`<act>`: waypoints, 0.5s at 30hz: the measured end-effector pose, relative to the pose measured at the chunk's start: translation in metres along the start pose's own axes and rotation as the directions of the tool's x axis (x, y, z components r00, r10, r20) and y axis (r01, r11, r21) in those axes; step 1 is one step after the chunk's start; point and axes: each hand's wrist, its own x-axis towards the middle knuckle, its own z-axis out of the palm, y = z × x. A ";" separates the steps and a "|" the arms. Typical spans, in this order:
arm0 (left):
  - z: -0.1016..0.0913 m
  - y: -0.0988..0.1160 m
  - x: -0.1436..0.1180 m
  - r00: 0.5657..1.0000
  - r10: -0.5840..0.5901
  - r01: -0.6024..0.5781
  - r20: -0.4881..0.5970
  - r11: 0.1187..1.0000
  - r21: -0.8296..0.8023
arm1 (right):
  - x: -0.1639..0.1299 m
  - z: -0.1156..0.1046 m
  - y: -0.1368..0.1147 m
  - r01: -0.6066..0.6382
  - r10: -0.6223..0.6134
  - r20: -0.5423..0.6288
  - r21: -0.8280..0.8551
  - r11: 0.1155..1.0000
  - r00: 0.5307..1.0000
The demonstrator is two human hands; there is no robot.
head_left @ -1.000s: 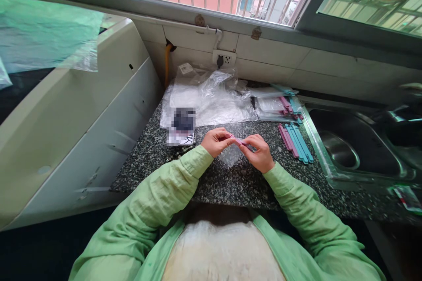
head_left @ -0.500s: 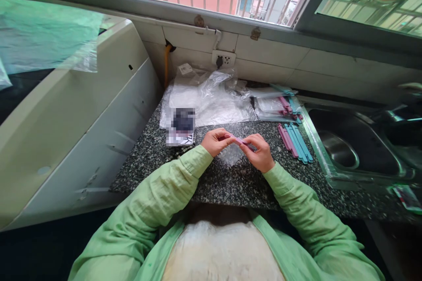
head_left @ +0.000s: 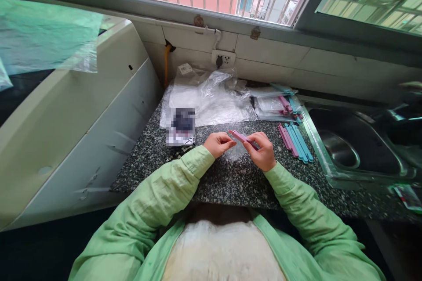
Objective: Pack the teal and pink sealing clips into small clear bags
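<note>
My right hand (head_left: 263, 151) pinches a long pink bag clip (head_left: 240, 136) between thumb and fingers; the clip slants up to the left. Beside its far end is my left hand (head_left: 219, 144), with thumb and fingertips closed together. Whether anything is between those fingertips I cannot make out. Just below the hands, a small clear plastic bag (head_left: 234, 154) shows faintly on the speckled stone counter (head_left: 227, 184). To the right of my right hand, several pink clips (head_left: 288, 140) and blue clips (head_left: 299, 142) lie side by side.
Large clear plastic bags (head_left: 207, 101) spread along the back of the counter. Packed clips (head_left: 280, 103) in clear bags are stacked near the sink (head_left: 321, 158). A partly blurred card (head_left: 181, 127) lies left of my hands. A pale slanted appliance panel (head_left: 108, 109) borders the left side.
My left fingers have come off the pink clip and moved slightly down. The clip is now in my right hand alone, with its left end free and raised.
</note>
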 end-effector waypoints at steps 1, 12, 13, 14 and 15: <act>0.000 0.000 0.000 1.000 0.003 -0.003 0.001 1.000 0.009 | 0.000 0.000 0.000 -0.002 0.002 -0.004 -0.006 1.000 1.000; 0.001 0.003 0.000 0.999 0.039 -0.039 0.002 0.995 0.087 | 0.002 0.000 -0.002 -0.045 0.044 -0.033 -0.029 0.999 0.998; 0.001 0.003 0.000 0.999 0.043 -0.043 0.005 0.995 0.091 | 0.002 -0.001 -0.002 -0.045 0.044 -0.035 -0.030 0.999 0.998; 0.001 0.003 0.000 0.999 0.045 -0.045 0.005 0.994 0.095 | 0.003 -0.001 -0.002 -0.045 0.044 -0.036 -0.032 0.998 0.998; 0.001 0.003 0.000 0.999 0.046 -0.046 0.005 0.994 0.099 | 0.003 -0.001 -0.002 -0.046 0.045 -0.039 -0.034 0.998 0.998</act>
